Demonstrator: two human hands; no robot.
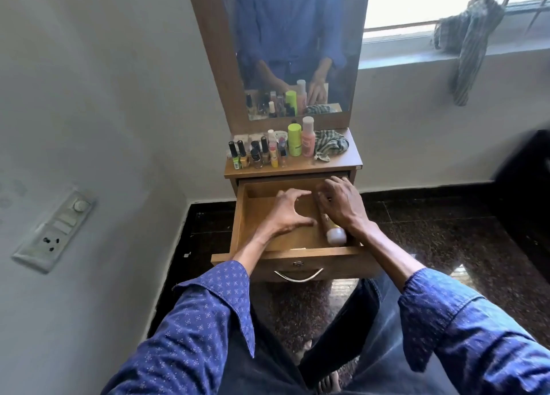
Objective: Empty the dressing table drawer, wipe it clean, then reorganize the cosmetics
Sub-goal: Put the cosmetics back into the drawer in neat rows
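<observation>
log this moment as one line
drawer open | left hand open, inside | right hand over white-capped tube | nail polishes on top

daylight came from the window (416, 4) at upper right, blown out white; the glossy floor (464, 271) glared, edges bowed, the picture soft throughout.

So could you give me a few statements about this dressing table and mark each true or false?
1. The drawer is pulled open. True.
2. A bottle lies in the drawer at its right side. True.
3. The checked cloth is in the drawer. False: it lies on the tabletop, right of the pink bottle.
4. The left hand holds a nail polish. False: it is spread open and holds nothing.
5. The nail polishes stand on the tabletop. True.
</observation>
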